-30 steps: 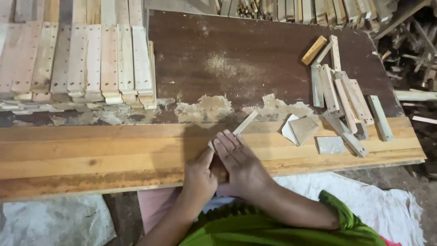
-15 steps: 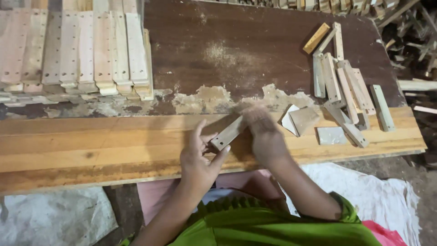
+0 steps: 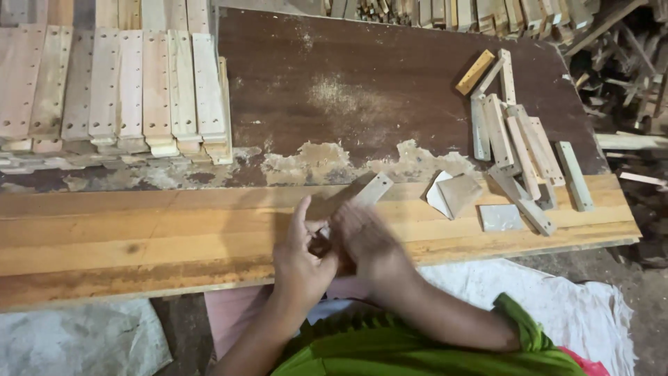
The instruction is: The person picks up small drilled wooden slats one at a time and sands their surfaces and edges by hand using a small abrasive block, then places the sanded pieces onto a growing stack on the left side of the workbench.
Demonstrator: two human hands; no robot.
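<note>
A short pale wooden slat (image 3: 373,189) lies slanted on the light plank (image 3: 139,237) along the near edge of the workbench. My left hand (image 3: 300,259) grips the slat's near end, with the index finger raised. Just to its right, my right hand (image 3: 367,240) lies over the middle of the slat. That hand is blurred by motion, and what it holds cannot be made out. Only the slat's far end shows past my fingers.
Rows of drilled slats (image 3: 118,90) are stacked at the back left. A loose pile of similar slats (image 3: 518,143) lies at the right, with sheets of sandpaper (image 3: 456,195) beside it. The dark board (image 3: 362,83) carries sawdust. Scrap wood (image 3: 619,49) is heaped at the far right.
My right hand slid up along the slat toward its far end and has come back down toward my left hand. The left hand stays on the near end.
</note>
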